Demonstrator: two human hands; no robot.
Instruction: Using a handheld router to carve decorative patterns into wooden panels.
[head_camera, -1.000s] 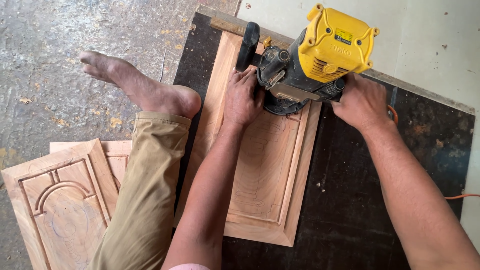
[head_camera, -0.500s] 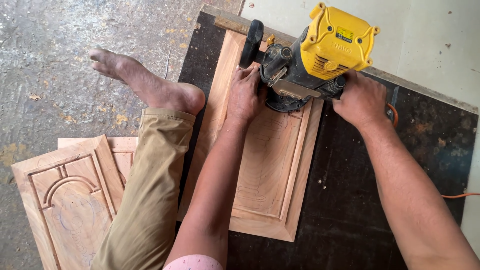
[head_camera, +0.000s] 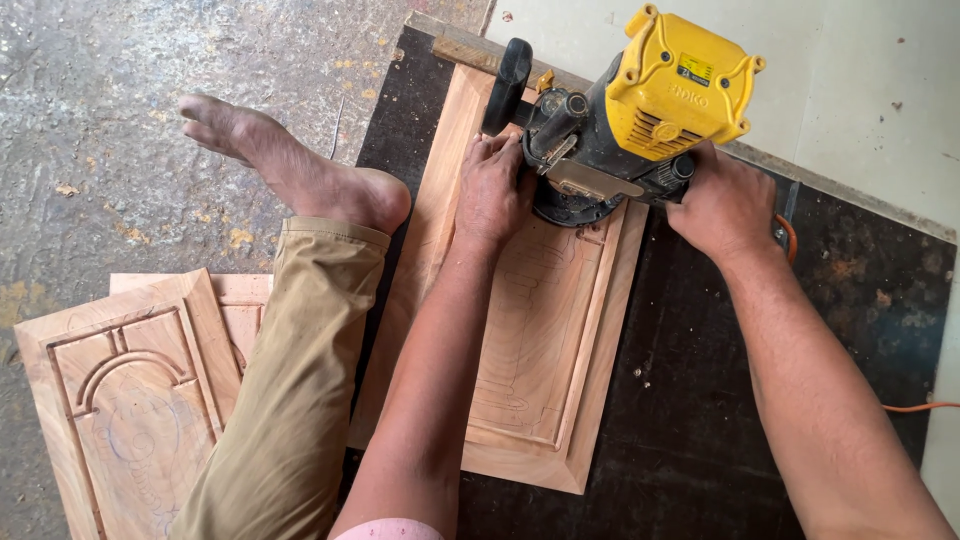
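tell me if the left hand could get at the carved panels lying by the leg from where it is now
Probably not easily: the left hand grips the router, and the person's own bent leg lies between that arm and the carved panels on the floor.

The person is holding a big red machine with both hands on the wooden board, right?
Not quite: the machine is yellow and black, not red. The head view shows the yellow-topped power router standing on the pale carved wooden panel, with the left hand and the right hand gripping it on either side.
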